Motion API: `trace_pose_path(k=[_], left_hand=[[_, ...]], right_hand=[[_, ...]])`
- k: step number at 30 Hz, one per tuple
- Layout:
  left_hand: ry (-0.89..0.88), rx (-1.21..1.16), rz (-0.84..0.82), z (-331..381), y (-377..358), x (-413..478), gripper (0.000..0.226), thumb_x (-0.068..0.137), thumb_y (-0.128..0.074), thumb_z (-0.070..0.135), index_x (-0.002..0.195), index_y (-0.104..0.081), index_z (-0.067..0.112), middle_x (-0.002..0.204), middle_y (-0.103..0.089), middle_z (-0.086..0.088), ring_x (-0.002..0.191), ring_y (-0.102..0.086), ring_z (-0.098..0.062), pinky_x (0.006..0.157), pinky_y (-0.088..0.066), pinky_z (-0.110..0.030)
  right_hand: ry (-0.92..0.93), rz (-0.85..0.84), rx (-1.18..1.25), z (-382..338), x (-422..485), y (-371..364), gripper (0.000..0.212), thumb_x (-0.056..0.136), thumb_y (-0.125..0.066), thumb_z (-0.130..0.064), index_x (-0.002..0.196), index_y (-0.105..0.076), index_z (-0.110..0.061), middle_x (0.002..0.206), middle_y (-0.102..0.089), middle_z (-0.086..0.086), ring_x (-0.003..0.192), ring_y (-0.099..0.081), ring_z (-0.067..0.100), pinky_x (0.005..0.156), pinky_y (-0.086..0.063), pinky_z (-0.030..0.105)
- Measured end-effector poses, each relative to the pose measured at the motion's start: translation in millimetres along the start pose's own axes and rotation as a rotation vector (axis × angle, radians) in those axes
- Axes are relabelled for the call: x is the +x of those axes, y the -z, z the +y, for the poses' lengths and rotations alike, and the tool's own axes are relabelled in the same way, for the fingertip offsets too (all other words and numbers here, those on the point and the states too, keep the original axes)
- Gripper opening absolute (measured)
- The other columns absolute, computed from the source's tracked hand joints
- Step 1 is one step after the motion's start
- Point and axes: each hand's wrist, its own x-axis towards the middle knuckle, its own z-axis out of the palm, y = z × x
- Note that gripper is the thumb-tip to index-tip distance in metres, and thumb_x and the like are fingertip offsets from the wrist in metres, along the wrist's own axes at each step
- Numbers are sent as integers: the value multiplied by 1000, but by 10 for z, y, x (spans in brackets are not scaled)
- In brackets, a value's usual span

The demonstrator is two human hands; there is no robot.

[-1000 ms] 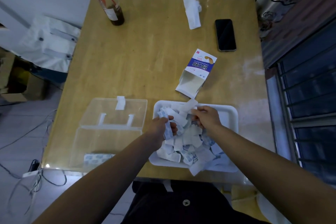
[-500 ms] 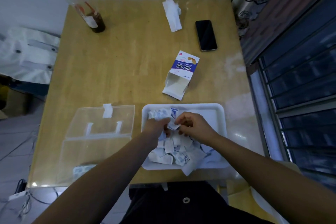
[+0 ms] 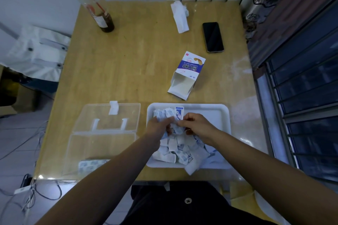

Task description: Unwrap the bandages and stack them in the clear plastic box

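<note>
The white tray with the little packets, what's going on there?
A person is handling bandage packets. Over the white tray, the left hand and right hand both pinch a bunch of them, above a loose pile lying in it. The clear plastic box sits open to the left, with a few bandages already at its near end.

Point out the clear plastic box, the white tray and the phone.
clear plastic box [image 3: 102,149], head view: bare floor of its base.
white tray [image 3: 214,114], head view: bare floor near its far-right corner.
phone [image 3: 213,37], head view: middle of its dark screen.
</note>
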Motion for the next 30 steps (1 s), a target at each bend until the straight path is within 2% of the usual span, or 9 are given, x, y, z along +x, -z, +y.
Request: trace_pose_path(k=[3, 6, 8, 10, 13, 16, 20, 26, 30], left_hand=[[-55, 44, 72, -6, 35, 24, 19, 85, -69, 8, 70, -58, 6, 53, -48, -5, 45, -44, -16, 44, -41, -25], [-91, 80, 116, -4, 95, 37, 25, 84, -70, 9, 65, -55, 7, 54, -47, -7, 42, -44, -16, 42, -40, -22], [-82, 81, 95, -19, 120, 36, 25, 82, -73, 9, 64, -55, 6, 54, -49, -9, 39, -45, -15, 44, -41, -24], [-55, 62, 78, -31, 122, 19, 20, 78, -77, 10, 69, -60, 5, 57, -54, -10, 43, -48, -17, 49, -43, -26], [-16, 40, 36, -40, 99, -22, 20, 75, -80, 11, 71, -62, 4, 63, -56, -13, 52, -49, -21, 57, -46, -31], [9, -15, -47, -28, 62, -90, 16, 82, -73, 6, 70, -62, 3, 53, -56, -7, 48, -48, -18, 53, -44, -28], [-17, -100, -92, -38, 69, -133, 19, 87, -65, 1, 69, -59, 3, 50, -54, -5, 45, -50, -14, 49, -42, -26], [-37, -180, -125, -67, 93, -132, 21, 87, -64, 2, 67, -58, 6, 51, -51, -4, 49, -48, -15, 48, -42, -24], [-32, -185, -213, -88, 55, -186, 12, 90, -60, 0, 80, -66, 1, 67, -69, -8, 59, -65, -17, 53, -53, -24]], right_hand=[[-45, 78, 78, 19, -1, 78, 23, 86, -72, -19, 73, -55, -10, 64, -56, 6, 57, -49, 16, 53, -41, 24], [-78, 202, -188, 50, 32, 248, 22, 84, -73, -19, 80, -60, -2, 66, -55, 7, 54, -48, 15, 49, -39, 21], [-62, 266, -355, 91, 44, 300, 34, 79, -79, -27, 94, -61, -3, 79, -58, 6, 71, -57, 17, 61, -42, 27], [43, 354, -361, 42, -16, 254, 43, 80, -77, -35, 104, -53, -10, 83, -51, 0, 80, -53, 16, 70, -42, 30], [172, 146, -292, -63, -121, 105, 34, 83, -73, -36, 102, -59, -11, 82, -53, -3, 74, -51, 12, 69, -42, 26], [201, -78, -341, -64, -164, -12, 26, 87, -70, -26, 77, -56, -7, 68, -44, 4, 62, -40, 12, 61, -34, 27], [147, -48, -278, -6, -144, -26, 30, 84, -74, -28, 66, -53, -14, 61, -45, -2, 59, -42, 10, 61, -37, 28], [74, -6, -235, 44, -148, 6, 36, 76, -80, -32, 70, -49, -14, 65, -45, 1, 62, -44, 13, 60, -36, 26], [62, -7, -213, 51, -166, -19, 35, 76, -80, -33, 76, -52, -11, 71, -48, 2, 65, -46, 13, 61, -37, 26]])
